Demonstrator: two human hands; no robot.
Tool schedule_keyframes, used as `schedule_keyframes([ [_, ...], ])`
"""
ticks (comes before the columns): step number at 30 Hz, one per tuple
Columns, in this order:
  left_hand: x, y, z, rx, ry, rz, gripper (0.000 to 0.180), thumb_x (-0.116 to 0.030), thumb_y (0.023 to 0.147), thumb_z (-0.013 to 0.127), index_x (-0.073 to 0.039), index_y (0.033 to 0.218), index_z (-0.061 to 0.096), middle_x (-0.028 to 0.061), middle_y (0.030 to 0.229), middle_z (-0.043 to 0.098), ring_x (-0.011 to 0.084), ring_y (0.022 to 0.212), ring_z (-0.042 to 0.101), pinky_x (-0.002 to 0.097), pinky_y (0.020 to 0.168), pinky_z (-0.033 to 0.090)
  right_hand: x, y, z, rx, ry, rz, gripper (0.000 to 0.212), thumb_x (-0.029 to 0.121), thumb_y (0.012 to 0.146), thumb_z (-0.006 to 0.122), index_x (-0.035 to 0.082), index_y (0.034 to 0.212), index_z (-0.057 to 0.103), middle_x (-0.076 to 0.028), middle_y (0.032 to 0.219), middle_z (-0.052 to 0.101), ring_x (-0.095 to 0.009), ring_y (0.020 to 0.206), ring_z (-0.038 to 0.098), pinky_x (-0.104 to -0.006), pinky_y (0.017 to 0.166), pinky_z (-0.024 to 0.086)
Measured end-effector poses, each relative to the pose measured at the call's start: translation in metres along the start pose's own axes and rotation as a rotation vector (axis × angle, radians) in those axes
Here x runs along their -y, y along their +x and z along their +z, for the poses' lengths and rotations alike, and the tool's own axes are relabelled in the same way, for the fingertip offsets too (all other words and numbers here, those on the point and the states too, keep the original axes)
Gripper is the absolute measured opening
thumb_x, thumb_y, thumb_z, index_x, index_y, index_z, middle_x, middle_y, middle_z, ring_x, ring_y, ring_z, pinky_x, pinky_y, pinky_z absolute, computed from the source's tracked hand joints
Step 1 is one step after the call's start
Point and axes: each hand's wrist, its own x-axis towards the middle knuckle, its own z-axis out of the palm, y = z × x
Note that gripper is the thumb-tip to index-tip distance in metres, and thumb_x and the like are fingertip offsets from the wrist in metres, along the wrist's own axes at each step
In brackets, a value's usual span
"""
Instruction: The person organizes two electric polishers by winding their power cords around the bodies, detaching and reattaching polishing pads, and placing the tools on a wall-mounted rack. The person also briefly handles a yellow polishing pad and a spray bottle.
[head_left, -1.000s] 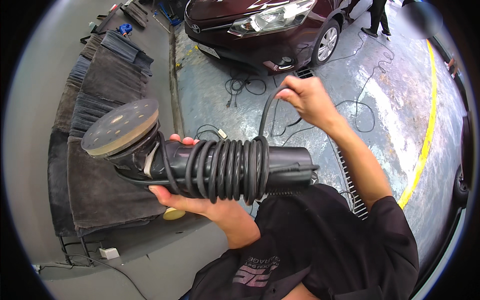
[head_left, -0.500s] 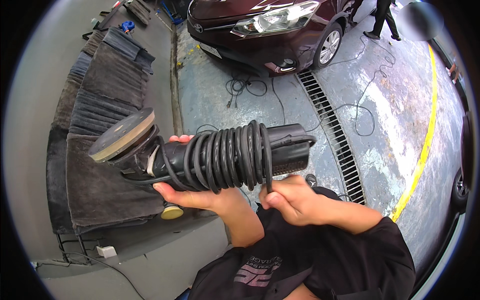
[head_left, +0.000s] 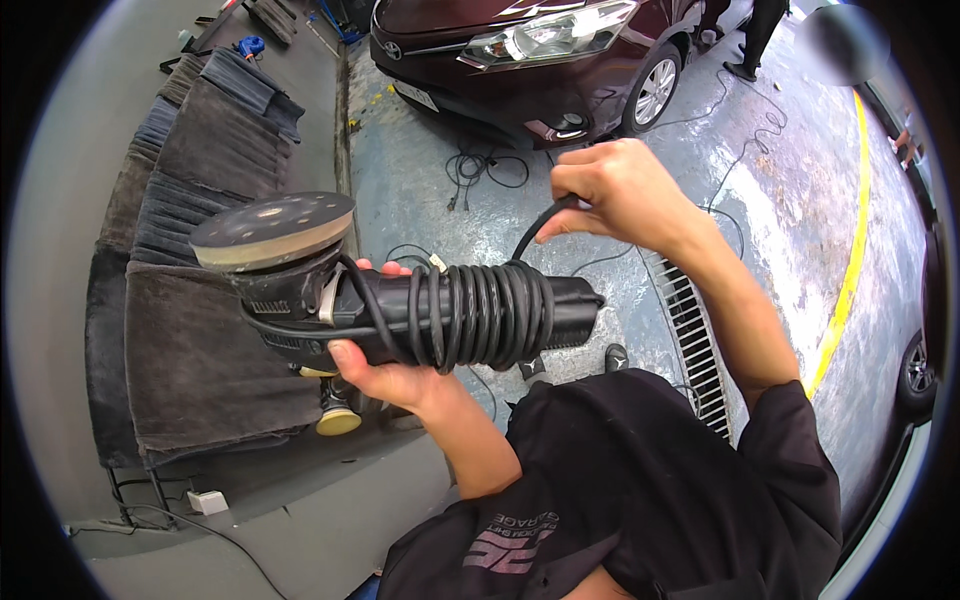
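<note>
**Black sander [head_left: 290, 295] in our left hand [head_left: 395, 383], its cord [head_left: 490, 310] in our right hand [head_left: 625, 195]**

Nearest to us is our black shirt [head_left: 640, 470], with pale lettering and a blocky logo [head_left: 510, 545] printed on it, upside down from here. Just beyond, we hold the sander roughly level, its round pad [head_left: 275, 230] to the left, facing up, and its handle end to the right. Our left hand grips the body just behind the pad end, thumb on the near side, fingertips showing on the far side (the tool hides the rest of those fingers). The cord is wound around the body in many close turns, and our right hand, beyond the tool and to the right, is clenched on a raised length of it.

On the left, dark cloths [head_left: 200, 350] hang in folds, partly covered from view by the sander. A yellow pad [head_left: 338, 421] sits beside their near right edge, and a white box [head_left: 208, 502] lies near their lower left. On the right, our forearm crosses in front of a drain grate [head_left: 690, 345]; a yellow line [head_left: 848, 260] runs farther right.

Farther off, a black cable [head_left: 487, 170] lies looped on the floor before a dark red car [head_left: 520, 100]. Its nose carries a silver emblem [head_left: 391, 49] and a pale number plate [head_left: 415, 94]. At the far right we see another person's dark-clothed legs [head_left: 760, 35].
</note>
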Motion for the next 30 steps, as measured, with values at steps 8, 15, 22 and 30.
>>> schedule_keyframes([
  [8,0.016,0.010,0.016,-0.420,0.206,0.187,0.062,-0.053,0.084,0.053,0.000,0.114,0.054,0.0119,0.105,0.059,0.0252,0.096,0.061,0.0439,0.080,0.055,0.108,-0.043,-0.001,0.003,0.383,0.392,0.032,0.022,0.090,0.061,0.001,0.068,0.053,-0.020,0.053,0.052,-0.041,0.051,0.055,-0.0479,0.049,0.043],
  [15,0.008,0.004,0.030,-0.276,-0.079,0.010,0.065,-0.057,0.086,0.050,0.000,0.117,0.055,0.0139,0.105,0.061,0.0253,0.096,0.063,0.0420,0.081,0.055,0.088,-0.088,0.123,0.072,0.933,0.293,0.016,0.014,0.095,0.053,0.003,0.100,0.062,-0.015,0.095,0.065,-0.035,0.090,0.063,-0.0410,0.081,0.049],
  [22,0.011,-0.003,0.029,-0.212,-0.162,-0.157,0.071,-0.058,0.086,0.050,0.004,0.121,0.051,0.0150,0.111,0.060,0.0253,0.099,0.062,0.0430,0.084,0.054,-0.053,-0.046,0.122,0.060,0.512,0.295,0.015,0.018,0.093,0.055,0.004,0.097,0.060,-0.017,0.089,0.068,-0.037,0.086,0.065,-0.0412,0.076,0.051],
  [30,0.022,0.005,0.003,-0.203,0.091,0.035,0.062,-0.050,0.085,0.054,0.000,0.122,0.050,0.0132,0.110,0.057,0.0273,0.100,0.059,0.0456,0.081,0.054,0.025,-0.009,-0.026,-0.080,0.021,0.233,0.030,0.025,0.069,0.080,0.002,0.064,0.061,-0.015,0.056,0.056,-0.033,0.053,0.058,-0.0395,0.050,0.045],
])
